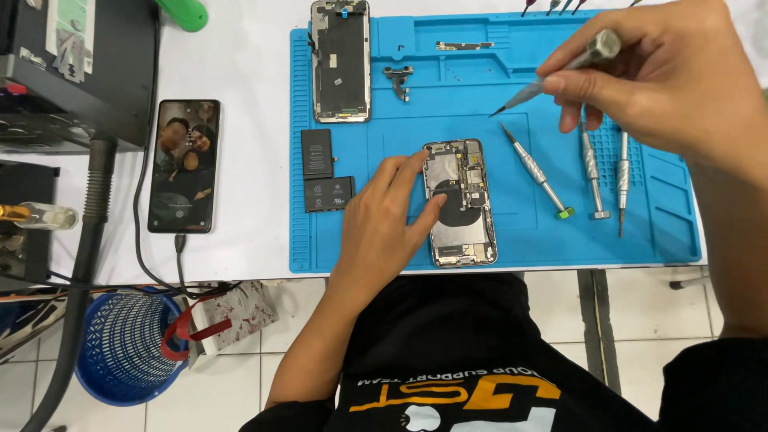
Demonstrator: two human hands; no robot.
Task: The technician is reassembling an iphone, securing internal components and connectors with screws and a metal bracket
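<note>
The opened phone (pixel 459 203) lies at the blue mat (pixel 496 160)'s six o'clock edge, left hand (pixel 382 224) resting loosely spread fingers on it. At two o'clock the right hand (pixel 664 76) pinches a screwdriver (pixel 552 80). Black L-shaped battery (pixel 324 172), white-labelled, at nine; bare mat between

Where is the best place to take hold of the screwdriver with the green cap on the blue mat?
Grip the green-capped screwdriver at its ribbed handle, from above, with fingers across the shaft. It lies flat and slanted on the mat, clear of its neighbours.
</note>
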